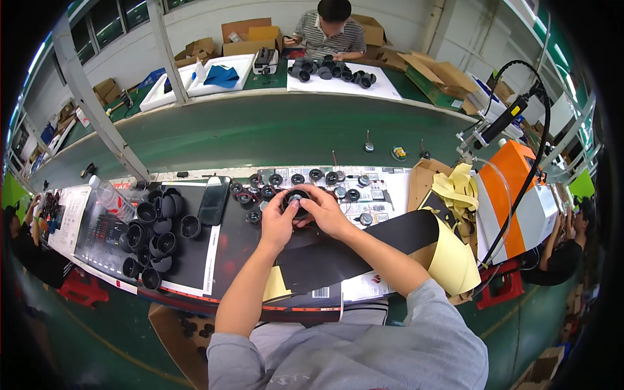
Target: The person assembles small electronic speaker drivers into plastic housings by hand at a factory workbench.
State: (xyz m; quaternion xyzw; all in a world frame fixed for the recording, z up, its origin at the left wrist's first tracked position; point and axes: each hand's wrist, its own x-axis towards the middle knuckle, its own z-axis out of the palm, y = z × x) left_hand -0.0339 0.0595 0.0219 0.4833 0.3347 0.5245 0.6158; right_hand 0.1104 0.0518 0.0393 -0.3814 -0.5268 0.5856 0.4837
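Above the tabletop [233,250]: black cup [297,193] held between both hands, on the near side of the scattered round parts [298,179]. Its mouth faces up toward my camera. I can't make out whether its base touches anything below.

Left hand [278,220]: curled around the cup's left side, thumb over the rim.

Right hand [325,211]: matching hold on the other side, fingers around the far wall.

Grip: both hands closed to the cup's width, no slack I can see; thumb tips almost together over the mouth.

Cup interior: small and shaded from here. I judge the thumbs are pressing on something inside, but can't name it.

Thumb pressure: I'd share it evenly, working opposite edges in turn, so whatever sits inside goes down level and doesn't cock.

Cup wall: I'd back it with the fingers, firm but short of squeezing it out of round.

Leads: thin ones show on some round parts; I'd check none is pinched at the rim.

Black sheet [396,235]: runs beneath the right forearm, curled yellow backing [455,260] at its end. I'd carry that arm high to avoid dragging it.

Cup pile [166,243]: well off to the left, beside the phone [213,200].
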